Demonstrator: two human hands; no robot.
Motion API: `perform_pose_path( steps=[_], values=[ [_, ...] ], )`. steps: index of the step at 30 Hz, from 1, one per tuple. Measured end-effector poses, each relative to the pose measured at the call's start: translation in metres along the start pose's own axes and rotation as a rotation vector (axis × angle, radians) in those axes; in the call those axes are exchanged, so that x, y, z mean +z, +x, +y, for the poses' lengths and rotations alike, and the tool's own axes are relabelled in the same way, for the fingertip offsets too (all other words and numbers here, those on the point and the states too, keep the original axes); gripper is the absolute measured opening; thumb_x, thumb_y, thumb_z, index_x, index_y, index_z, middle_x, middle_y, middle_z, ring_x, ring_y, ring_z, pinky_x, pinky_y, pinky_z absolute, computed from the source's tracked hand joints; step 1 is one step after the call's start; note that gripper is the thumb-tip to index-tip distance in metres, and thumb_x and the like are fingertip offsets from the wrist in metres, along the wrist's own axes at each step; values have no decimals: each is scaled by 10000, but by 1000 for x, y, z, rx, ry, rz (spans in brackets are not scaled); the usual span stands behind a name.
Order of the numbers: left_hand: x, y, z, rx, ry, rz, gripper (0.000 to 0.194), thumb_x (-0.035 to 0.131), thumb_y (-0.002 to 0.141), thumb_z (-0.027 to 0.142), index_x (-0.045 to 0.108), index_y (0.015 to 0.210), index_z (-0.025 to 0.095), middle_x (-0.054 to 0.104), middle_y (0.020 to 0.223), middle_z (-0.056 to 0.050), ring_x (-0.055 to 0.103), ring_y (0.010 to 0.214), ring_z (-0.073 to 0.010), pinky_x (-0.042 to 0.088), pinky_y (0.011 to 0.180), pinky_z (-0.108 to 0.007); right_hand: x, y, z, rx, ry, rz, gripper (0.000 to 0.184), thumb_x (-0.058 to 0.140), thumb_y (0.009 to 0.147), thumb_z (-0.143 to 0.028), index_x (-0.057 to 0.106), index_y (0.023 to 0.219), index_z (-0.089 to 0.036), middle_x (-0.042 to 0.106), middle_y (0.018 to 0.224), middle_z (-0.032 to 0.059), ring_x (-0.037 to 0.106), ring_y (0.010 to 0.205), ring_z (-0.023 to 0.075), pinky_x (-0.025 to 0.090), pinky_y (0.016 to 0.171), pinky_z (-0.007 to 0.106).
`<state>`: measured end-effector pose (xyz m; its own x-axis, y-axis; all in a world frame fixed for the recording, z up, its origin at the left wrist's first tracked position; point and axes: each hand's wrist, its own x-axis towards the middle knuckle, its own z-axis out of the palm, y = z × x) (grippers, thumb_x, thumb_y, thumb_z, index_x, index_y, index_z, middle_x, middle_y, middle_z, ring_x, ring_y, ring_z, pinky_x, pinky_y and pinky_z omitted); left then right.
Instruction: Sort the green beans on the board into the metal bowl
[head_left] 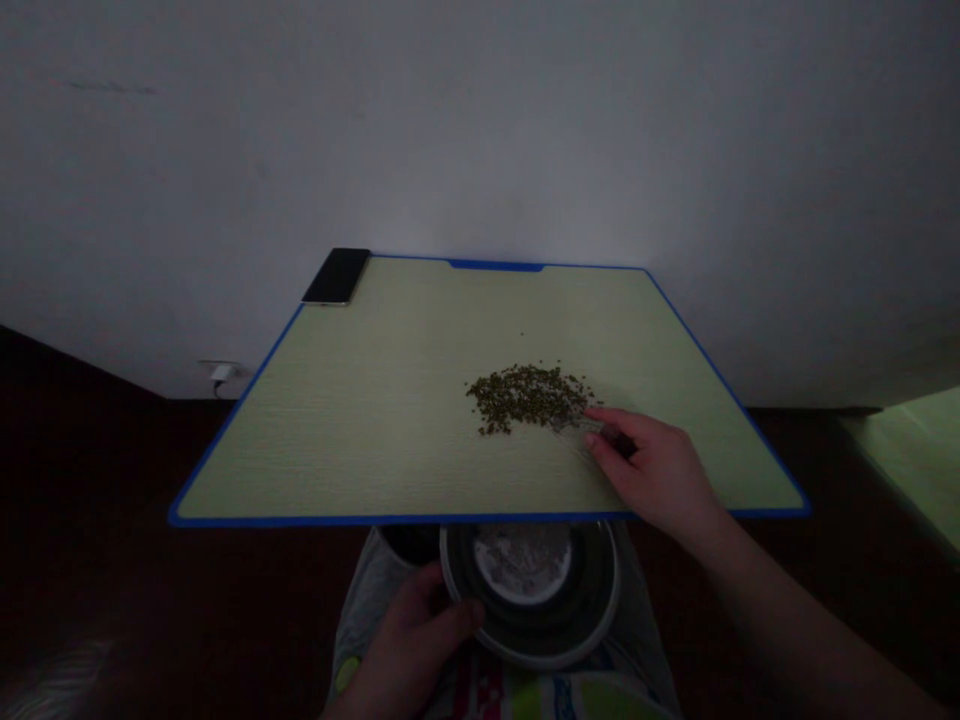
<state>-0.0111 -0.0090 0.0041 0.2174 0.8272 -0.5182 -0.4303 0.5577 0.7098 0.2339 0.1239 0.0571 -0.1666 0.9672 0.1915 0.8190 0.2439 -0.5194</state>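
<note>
My right hand (652,465) is closed around a dark-handled tool (619,441) at the right side of a pile of small greenish-brown grains (529,397). The tool's front end is thin and pale, touching or close to the grains; its exact kind is too dim to tell. The pile lies spread on the pale table top (360,400), with a few grains scattered around it. Below the table's front edge, my left hand (420,635) grips the left rim of a round metal bowl (532,640), thumb over the rim. The bowl's far edge is hidden under the table.
A black phone or tablet (337,276) lies at the table's far left corner. Blue edging (495,519) runs around the table, whose far side stands by a wall (480,130). A dark container (411,541) shows partly behind the bowl. A plug (223,373) sits in a low wall socket.
</note>
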Motion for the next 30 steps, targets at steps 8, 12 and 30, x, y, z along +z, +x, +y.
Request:
perform_pose_path(
  steps=[8, 12, 30],
  values=[
    [-6, -1, -6, -22, -2, 20, 294, 806, 670, 298, 780, 955, 229, 815, 944, -51, 726, 948, -310, 510, 950, -460, 2, 7, 1, -12, -6, 2, 338, 565, 854, -347, 725, 1101, -182, 685, 665, 17, 582, 526, 154, 471, 541, 284],
    [-6, -1, -7, -27, -15, 0, 287, 800, 677, 297, 781, 954, 222, 815, 949, -60, 725, 951, -311, 487, 975, -467, 3, 10, 0, -11, -13, -10, 338, 563, 856, -346, 721, 1106, -181, 685, 677, 19, 589, 547, 159, 468, 544, 288],
    [-4, 0, -4, -13, -24, -36, 279, 805, 673, 297, 789, 942, 229, 817, 921, -51, 731, 915, -306, 505, 950, -453, 9, 13, -6, -98, -1, -41, 327, 563, 866, -314, 708, 1125, -176, 750, 862, 64, 673, 690, 187, 535, 650, 318]
  ],
)
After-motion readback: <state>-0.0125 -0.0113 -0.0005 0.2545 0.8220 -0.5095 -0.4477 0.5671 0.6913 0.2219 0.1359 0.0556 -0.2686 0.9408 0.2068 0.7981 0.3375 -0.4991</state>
